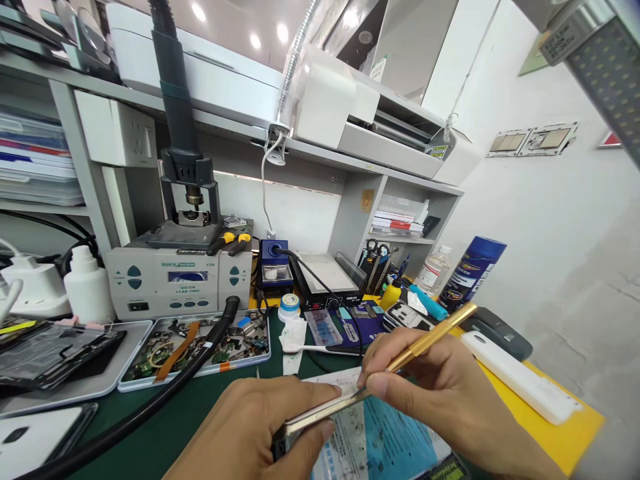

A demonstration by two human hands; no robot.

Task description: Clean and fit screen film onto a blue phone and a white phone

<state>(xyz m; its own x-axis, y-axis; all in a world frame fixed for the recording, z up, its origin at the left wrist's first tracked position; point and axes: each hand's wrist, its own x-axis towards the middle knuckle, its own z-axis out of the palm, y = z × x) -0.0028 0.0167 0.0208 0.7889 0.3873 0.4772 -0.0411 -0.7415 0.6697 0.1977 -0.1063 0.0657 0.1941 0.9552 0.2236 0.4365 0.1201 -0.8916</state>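
My left hand is closed around the edge of a thin phone, holding it up edge-on over the green mat. My right hand pinches a gold pen-like tool, its tip resting against the phone's upper edge near my left thumb. Under the phone lies a blue and white sheet.
A grey hot-air rework station with a black hose stands at the back left. In front of it sits a tray of small parts. A heating plate, a blue spray can and a white slab on a yellow pad lie to the right.
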